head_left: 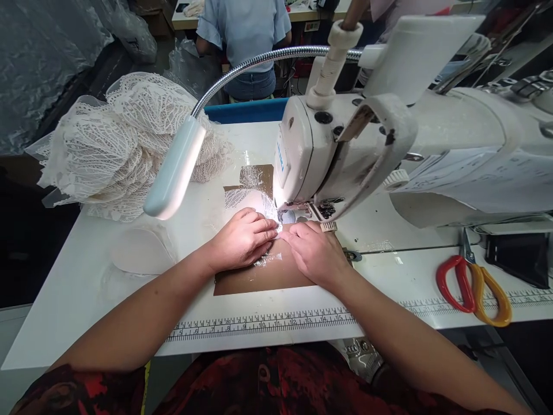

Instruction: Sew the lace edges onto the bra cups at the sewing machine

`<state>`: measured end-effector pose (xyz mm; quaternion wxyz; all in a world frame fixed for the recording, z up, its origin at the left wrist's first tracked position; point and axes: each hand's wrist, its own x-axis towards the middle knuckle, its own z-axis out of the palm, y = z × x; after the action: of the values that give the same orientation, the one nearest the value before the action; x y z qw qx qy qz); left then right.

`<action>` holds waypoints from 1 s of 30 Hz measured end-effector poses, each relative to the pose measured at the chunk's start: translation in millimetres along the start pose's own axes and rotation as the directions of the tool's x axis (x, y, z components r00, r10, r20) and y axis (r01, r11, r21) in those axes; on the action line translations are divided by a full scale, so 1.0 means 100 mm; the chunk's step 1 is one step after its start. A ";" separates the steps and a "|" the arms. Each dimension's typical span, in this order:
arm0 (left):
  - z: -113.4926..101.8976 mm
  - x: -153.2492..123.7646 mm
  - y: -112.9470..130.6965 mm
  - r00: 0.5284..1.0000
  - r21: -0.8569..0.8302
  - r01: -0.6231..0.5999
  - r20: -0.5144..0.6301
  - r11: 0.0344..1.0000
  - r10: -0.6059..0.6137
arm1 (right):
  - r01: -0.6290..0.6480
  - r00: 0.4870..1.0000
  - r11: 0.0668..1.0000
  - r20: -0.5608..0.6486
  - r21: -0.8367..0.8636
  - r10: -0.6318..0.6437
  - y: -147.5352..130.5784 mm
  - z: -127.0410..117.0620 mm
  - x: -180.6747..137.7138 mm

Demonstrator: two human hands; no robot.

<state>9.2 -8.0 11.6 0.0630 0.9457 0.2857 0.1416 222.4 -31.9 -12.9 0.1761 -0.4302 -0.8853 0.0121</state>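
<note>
A white lace fabric piece (254, 199) lies under the head of the sewing machine (298, 155), lit brightly near the needle. My left hand (247, 237) presses on the lace with its fingers bent together, close to the presser foot. Just right of it, my right hand (317, 251) pinches the fabric edge between thumb and fingers in front of the needle. Both hands rest over a brown tape-covered patch (242, 281) on the table. The fabric under my fingers is mostly hidden.
A heap of white lace pieces (99, 150) is at the left, beside a pale cup-shaped piece (140, 249). A lamp (175, 167) hangs over the table. Red-and-yellow scissors (473, 285) lie right, near a printed ruler (259, 328). A person in blue (244, 34) sits beyond.
</note>
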 end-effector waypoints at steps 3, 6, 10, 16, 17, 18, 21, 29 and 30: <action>0.00 0.01 -0.01 0.999 0.028 0.033 -0.006 0.999 -0.033 | -0.031 1.000 0.999 0.001 -0.022 0.031 0.00 0.02 0.02; 0.01 0.01 -0.03 0.998 0.057 0.053 -0.045 0.997 -0.050 | -0.056 0.998 0.998 0.003 -0.032 0.057 0.00 0.03 0.04; 0.03 0.00 -0.07 0.992 0.082 0.084 -0.100 0.993 -0.076 | -0.078 0.997 0.997 0.020 0.009 0.078 0.02 0.02 0.03; 0.05 -0.01 -0.11 0.975 0.128 0.206 -0.117 0.970 -0.191 | -0.069 0.997 0.994 -0.019 0.087 0.071 0.06 0.02 0.01; 0.05 -0.01 -0.12 0.969 0.136 0.230 -0.128 0.964 -0.213 | -0.067 0.997 0.993 -0.022 0.098 0.069 0.07 0.02 0.01; 0.05 -0.01 -0.13 0.962 0.141 0.253 -0.142 0.957 -0.234 | -0.065 0.997 0.992 -0.024 0.108 0.068 0.07 0.01 0.01; 0.05 -0.03 -0.18 0.937 0.150 0.327 -0.179 0.933 -0.299 | -0.053 0.997 0.991 -0.043 0.120 0.059 0.09 0.00 0.02; -0.06 -0.03 -0.24 0.839 0.229 0.545 -0.145 0.807 -0.525 | 0.010 0.995 0.995 -0.097 0.095 0.000 0.17 0.05 0.00; -0.13 -0.03 -0.19 0.823 0.246 0.567 -0.115 0.786 -0.557 | 0.019 0.994 0.996 -0.110 0.087 -0.009 0.19 0.06 -0.01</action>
<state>-7.4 6.9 19.6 -0.0319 0.8147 0.5714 0.0931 235.0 -20.0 -22.0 0.2431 -0.4157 -0.8760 0.0263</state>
